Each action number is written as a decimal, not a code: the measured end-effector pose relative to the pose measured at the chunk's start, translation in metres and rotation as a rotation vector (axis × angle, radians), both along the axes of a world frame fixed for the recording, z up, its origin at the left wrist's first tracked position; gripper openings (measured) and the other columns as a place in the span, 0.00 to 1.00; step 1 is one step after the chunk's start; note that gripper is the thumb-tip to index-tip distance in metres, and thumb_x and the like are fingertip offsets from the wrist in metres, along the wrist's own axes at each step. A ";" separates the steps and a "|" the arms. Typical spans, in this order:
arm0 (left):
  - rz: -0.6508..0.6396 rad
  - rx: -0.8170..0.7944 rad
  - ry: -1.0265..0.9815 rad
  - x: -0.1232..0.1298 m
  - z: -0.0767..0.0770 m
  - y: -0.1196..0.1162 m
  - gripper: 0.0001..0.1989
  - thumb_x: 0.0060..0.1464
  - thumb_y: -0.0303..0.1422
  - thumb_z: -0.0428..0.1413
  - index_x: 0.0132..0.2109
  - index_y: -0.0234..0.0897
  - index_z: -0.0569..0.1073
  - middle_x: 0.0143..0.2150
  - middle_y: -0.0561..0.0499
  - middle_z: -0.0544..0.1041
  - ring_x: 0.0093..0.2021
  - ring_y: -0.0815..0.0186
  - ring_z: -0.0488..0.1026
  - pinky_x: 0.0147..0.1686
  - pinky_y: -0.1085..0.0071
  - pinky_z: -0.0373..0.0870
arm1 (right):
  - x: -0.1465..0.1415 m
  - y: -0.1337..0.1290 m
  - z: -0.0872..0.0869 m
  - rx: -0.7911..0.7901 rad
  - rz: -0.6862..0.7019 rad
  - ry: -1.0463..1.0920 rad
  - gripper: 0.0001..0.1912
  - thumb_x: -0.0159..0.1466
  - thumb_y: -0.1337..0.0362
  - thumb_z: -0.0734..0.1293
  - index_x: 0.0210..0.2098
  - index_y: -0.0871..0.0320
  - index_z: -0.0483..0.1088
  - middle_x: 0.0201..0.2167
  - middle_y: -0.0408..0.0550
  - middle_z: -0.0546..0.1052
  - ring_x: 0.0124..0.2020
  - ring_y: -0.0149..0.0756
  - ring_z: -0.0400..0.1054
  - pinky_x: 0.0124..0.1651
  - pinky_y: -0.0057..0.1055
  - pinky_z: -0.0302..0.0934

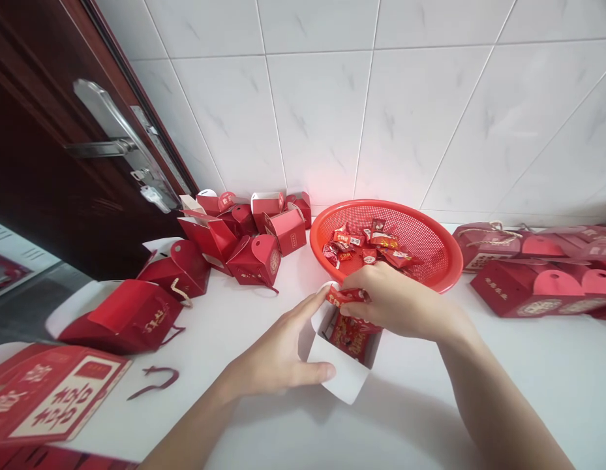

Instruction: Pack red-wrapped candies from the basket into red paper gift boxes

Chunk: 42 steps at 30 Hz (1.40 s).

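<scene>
A small open box (344,382) sits on the white table (263,431) below the middle of the view, between 2 hands, its pale flap folded outward towards the person. Red packets (349,336) already lie inside it, though how many cannot be told. The left hand (283,352) grasps the box, thumb on the flap and forefinger at the far edge. The right hand (391,300) is over the box, its fingers pinching 1 red wrapped packet (354,296) at the opening; this box appears partly filled and is not yet closed.

Just beyond, the red basket (452,261) holds a modest heap of wrapped sweets (381,238), so some remain there. To the left stand several red boxes (256,261), at least 3 with flaps open; their contents are mostly hidden. To the right, rows of red boxes with rounded tabs (503,287) look folded shut, but whether they are filled cannot be told. A loose dark-red strap (153,382) lies near the left boxes.
</scene>
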<state>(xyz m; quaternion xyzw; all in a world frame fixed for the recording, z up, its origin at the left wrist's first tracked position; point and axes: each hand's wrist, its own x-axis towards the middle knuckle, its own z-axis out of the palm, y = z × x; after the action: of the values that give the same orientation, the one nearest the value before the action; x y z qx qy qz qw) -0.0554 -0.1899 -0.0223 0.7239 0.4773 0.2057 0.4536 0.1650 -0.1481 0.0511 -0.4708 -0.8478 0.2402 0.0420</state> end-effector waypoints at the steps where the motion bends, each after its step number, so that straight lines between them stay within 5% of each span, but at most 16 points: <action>1: 0.002 -0.002 -0.002 0.000 0.000 0.000 0.55 0.47 0.37 0.69 0.76 0.45 0.50 0.78 0.47 0.48 0.77 0.47 0.47 0.74 0.49 0.46 | -0.001 0.000 -0.001 -0.011 0.033 0.002 0.13 0.68 0.68 0.64 0.25 0.58 0.62 0.20 0.39 0.64 0.22 0.26 0.55 0.25 0.29 0.43; 9: 0.001 -0.005 -0.007 0.001 0.000 0.000 0.54 0.49 0.37 0.68 0.76 0.47 0.49 0.79 0.49 0.45 0.77 0.48 0.46 0.74 0.49 0.46 | -0.008 -0.005 -0.006 -0.128 0.192 -0.127 0.13 0.62 0.72 0.63 0.23 0.58 0.60 0.21 0.40 0.65 0.20 0.26 0.56 0.23 0.29 0.42; 25: -0.001 0.011 -0.010 0.001 -0.004 0.001 0.54 0.49 0.38 0.68 0.76 0.47 0.49 0.79 0.49 0.48 0.77 0.46 0.46 0.74 0.49 0.48 | -0.002 -0.004 -0.004 0.075 0.130 -0.248 0.07 0.63 0.76 0.62 0.35 0.59 0.69 0.27 0.45 0.71 0.23 0.30 0.61 0.23 0.29 0.43; 36: -0.025 0.058 -0.074 0.005 -0.003 0.003 0.53 0.49 0.36 0.68 0.76 0.46 0.51 0.78 0.46 0.52 0.76 0.47 0.50 0.74 0.50 0.49 | -0.010 -0.005 -0.012 -0.009 0.065 -0.101 0.08 0.66 0.75 0.61 0.41 0.60 0.69 0.35 0.48 0.75 0.32 0.33 0.69 0.27 0.27 0.50; 42: -0.002 0.011 -0.038 0.004 -0.004 0.001 0.54 0.49 0.37 0.68 0.76 0.45 0.49 0.78 0.47 0.50 0.77 0.47 0.47 0.74 0.50 0.48 | -0.008 -0.006 -0.010 0.016 0.116 -0.118 0.11 0.64 0.77 0.60 0.38 0.60 0.71 0.31 0.45 0.75 0.28 0.30 0.67 0.25 0.27 0.48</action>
<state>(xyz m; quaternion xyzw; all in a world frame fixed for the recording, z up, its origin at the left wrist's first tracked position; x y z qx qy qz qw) -0.0519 -0.1884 -0.0261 0.7229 0.4668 0.2216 0.4587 0.1574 -0.1537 0.0412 -0.4340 -0.8765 0.2074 -0.0185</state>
